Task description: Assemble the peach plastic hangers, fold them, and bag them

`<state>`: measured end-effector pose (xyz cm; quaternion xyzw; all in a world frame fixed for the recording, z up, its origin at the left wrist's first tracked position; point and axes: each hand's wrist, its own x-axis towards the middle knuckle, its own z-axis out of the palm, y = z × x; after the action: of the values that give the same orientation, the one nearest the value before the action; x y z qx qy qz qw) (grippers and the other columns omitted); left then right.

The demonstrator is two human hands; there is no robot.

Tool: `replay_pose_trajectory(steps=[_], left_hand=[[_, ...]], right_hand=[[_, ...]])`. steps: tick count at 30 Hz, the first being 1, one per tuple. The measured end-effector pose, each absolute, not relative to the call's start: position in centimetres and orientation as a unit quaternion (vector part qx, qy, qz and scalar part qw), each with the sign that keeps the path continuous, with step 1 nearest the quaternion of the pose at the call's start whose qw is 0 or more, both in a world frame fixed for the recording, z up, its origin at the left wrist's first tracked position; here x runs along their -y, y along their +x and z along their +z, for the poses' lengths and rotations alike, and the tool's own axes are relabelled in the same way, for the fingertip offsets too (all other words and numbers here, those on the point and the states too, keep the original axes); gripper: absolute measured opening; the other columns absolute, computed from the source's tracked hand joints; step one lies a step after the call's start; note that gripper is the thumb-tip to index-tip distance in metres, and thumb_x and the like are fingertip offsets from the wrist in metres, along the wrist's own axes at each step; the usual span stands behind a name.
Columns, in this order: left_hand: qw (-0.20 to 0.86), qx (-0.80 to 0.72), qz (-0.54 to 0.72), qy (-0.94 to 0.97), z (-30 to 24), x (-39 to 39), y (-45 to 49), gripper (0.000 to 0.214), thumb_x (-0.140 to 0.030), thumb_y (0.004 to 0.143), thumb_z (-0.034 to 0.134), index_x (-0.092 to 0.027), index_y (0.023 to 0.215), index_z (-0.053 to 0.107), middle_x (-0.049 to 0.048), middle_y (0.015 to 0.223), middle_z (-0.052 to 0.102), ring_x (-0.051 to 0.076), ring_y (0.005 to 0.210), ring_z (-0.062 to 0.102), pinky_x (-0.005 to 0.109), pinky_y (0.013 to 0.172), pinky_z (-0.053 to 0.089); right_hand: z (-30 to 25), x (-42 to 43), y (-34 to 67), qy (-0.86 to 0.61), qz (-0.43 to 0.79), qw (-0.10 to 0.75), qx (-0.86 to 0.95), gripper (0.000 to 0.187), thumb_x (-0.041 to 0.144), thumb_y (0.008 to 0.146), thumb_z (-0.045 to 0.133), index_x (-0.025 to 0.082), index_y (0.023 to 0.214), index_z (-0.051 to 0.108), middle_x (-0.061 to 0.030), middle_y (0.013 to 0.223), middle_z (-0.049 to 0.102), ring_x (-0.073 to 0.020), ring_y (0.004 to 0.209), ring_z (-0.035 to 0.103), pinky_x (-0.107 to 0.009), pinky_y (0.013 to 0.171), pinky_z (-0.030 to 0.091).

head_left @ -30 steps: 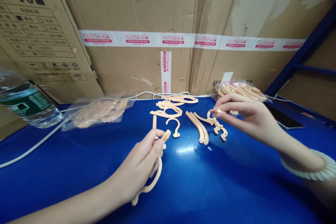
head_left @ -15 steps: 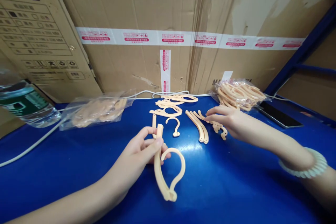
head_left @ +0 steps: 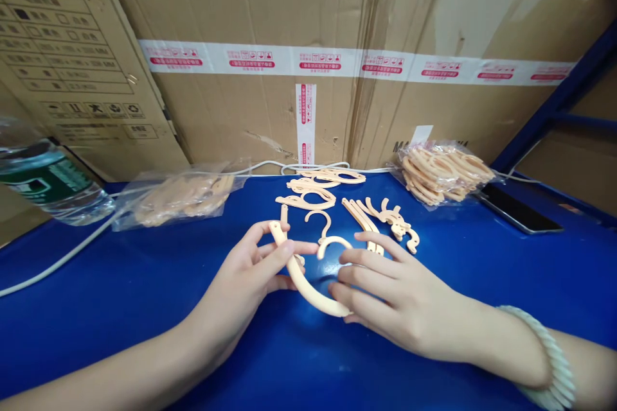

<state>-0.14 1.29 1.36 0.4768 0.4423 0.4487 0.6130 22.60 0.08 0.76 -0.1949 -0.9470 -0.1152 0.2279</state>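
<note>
Over the middle of the blue table I hold a peach-coloured folding hanger (head_left: 308, 289) in both hands. My left hand (head_left: 258, 263) pinches the upper end of its curved arm between thumb and fingers. My right hand (head_left: 400, 298) is closed around the lower joint end, and its fingers hide the joint and part of the hook. A loose hanger hook (head_left: 326, 223) lies just beyond. Behind my right hand are several straight hanger arms (head_left: 362, 221) and a small cluster of curved hanger pieces (head_left: 398, 221). Another arm piece stands partly hidden behind my left fingers.
Several folded hangers (head_left: 308, 196) lie at the back centre. Bagged hangers (head_left: 183, 199) are at the left and another bag of hangers (head_left: 443, 170) at the right, beside a phone (head_left: 523, 209). A water bottle (head_left: 43, 173) stands far left. Cardboard boxes (head_left: 260, 122) wall the back.
My right hand has come from the loose hanger pieces to the held hanger and closed on its joint end. The hanger has turned, its lower end swinging right and up.
</note>
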Motion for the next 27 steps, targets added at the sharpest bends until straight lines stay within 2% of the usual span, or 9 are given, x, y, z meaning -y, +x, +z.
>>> replay_pose_trajectory(steps=[4, 6, 9, 11, 14, 16, 19, 23, 27], left_hand=[[0.509, -0.456, 0.496, 0.536, 0.8, -1.9, -0.2, 0.058, -0.038, 0.082, 0.072, -0.026, 0.129, 0.040, 0.0134, 0.130, 0.060, 0.027, 0.097, 0.069, 0.038, 0.066, 0.063], [0.367, -0.434, 0.523, 0.635, 0.5, -2.0, -0.6, 0.061, -0.032, 0.084, 0.070, -0.029, 0.135, 0.039, 0.0125, 0.146, 0.047, 0.031, 0.118, 0.061, 0.046, 0.081, 0.061], [0.046, -0.354, 0.470, 0.807, 0.2, -1.7, -1.1, 0.054, -0.021, 0.084, 0.071, -0.028, 0.133, 0.050, 0.0087, 0.152, 0.042, 0.034, 0.143, 0.033, 0.060, 0.114, 0.030], [-0.075, -0.275, 0.385, 0.878, 0.1, -1.2, -1.2, 0.042, -0.017, 0.086, 0.069, -0.024, 0.125, 0.057, 0.0076, 0.138, 0.058, 0.032, 0.140, 0.038, 0.060, 0.120, 0.012], [-0.064, -0.222, 0.316, 0.920, -0.2, -0.4, -1.0, 0.019, -0.016, 0.093, 0.061, -0.020, 0.112, 0.061, 0.0027, 0.106, 0.075, 0.024, 0.115, 0.062, 0.053, 0.121, 0.011], [-0.037, -0.232, 0.302, 0.924, -0.4, -0.1, -0.6, 0.009, -0.016, 0.095, 0.056, -0.020, 0.101, 0.062, 0.0005, 0.094, 0.075, 0.021, 0.103, 0.066, 0.050, 0.119, 0.016], [-0.028, -0.224, 0.276, 0.934, -0.4, 0.0, -0.2, 0.014, -0.015, 0.097, 0.049, -0.019, 0.090, 0.060, 0.0011, 0.083, 0.072, 0.020, 0.086, 0.067, 0.047, 0.111, 0.031], [-0.047, -0.197, 0.227, 0.953, -0.2, 0.0, 0.0, 0.020, -0.010, 0.093, 0.042, -0.018, 0.082, 0.057, 0.0036, 0.075, 0.066, 0.019, 0.067, 0.060, 0.038, 0.077, 0.048], [-0.044, -0.195, 0.205, 0.958, 0.2, 0.2, 0.1, 0.021, -0.008, 0.087, 0.042, -0.018, 0.073, 0.054, 0.0017, 0.065, 0.058, 0.018, 0.055, 0.050, 0.033, 0.051, 0.034]], right_hand=[[1.1, -0.3, 22.8, -0.223, -0.062, 0.242, 0.942, 0.026, 0.025, 0.104, 0.043, 0.014, 0.097, 0.065, -0.0034, 0.080, 0.065, -0.0169, 0.073, 0.056, -0.044, 0.094, 0.036], [1.1, -0.3, 22.9, -0.228, -0.078, 0.246, 0.939, 0.025, 0.024, 0.104, 0.043, 0.013, 0.098, 0.065, -0.0035, 0.077, 0.064, -0.0169, 0.070, 0.054, -0.042, 0.087, 0.035], [0.7, -0.1, 22.8, -0.234, -0.093, 0.250, 0.935, 0.027, 0.024, 0.104, 0.043, 0.013, 0.096, 0.065, -0.0028, 0.074, 0.062, -0.0168, 0.068, 0.051, -0.041, 0.083, 0.033], [0.6, 0.0, 22.6, -0.240, -0.092, 0.255, 0.932, 0.028, 0.025, 0.104, 0.042, 0.013, 0.095, 0.066, -0.0024, 0.072, 0.061, -0.0164, 0.066, 0.050, -0.040, 0.082, 0.033], [0.5, 0.4, 22.3, -0.245, -0.097, 0.265, 0.928, 0.032, 0.027, 0.105, 0.041, 0.014, 0.090, 0.066, -0.0012, 0.070, 0.060, -0.0153, 0.065, 0.049, -0.039, 0.081, 0.034], [0.5, 0.6, 22.1, -0.246, -0.104, 0.267, 0.926, 0.035, 0.029, 0.106, 0.041, 0.015, 0.085, 0.065, -0.0002, 0.067, 0.058, -0.0147, 0.063, 0.048, -0.038, 0.080, 0.034], [0.4, 0.9, 21.9, -0.233, -0.129, 0.272, 0.925, 0.034, 0.027, 0.104, 0.044, 0.014, 0.082, 0.066, 0.0008, 0.064, 0.056, -0.0148, 0.063, 0.048, -0.038, 0.079, 0.034], [0.2, 1.1, 21.8, -0.206, -0.184, 0.272, 0.922, 0.026, 0.018, 0.100, 0.050, 0.014, 0.080, 0.067, 0.0016, 0.062, 0.053, -0.0156, 0.062, 0.047, -0.040, 0.080, 0.034], [0.2, 1.3, 21.6, -0.213, -0.139, 0.274, 0.928, 0.029, 0.024, 0.102, 0.048, 0.016, 0.081, 0.066, 0.0025, 0.061, 0.053, -0.0148, 0.061, 0.046, -0.040, 0.082, 0.034]])
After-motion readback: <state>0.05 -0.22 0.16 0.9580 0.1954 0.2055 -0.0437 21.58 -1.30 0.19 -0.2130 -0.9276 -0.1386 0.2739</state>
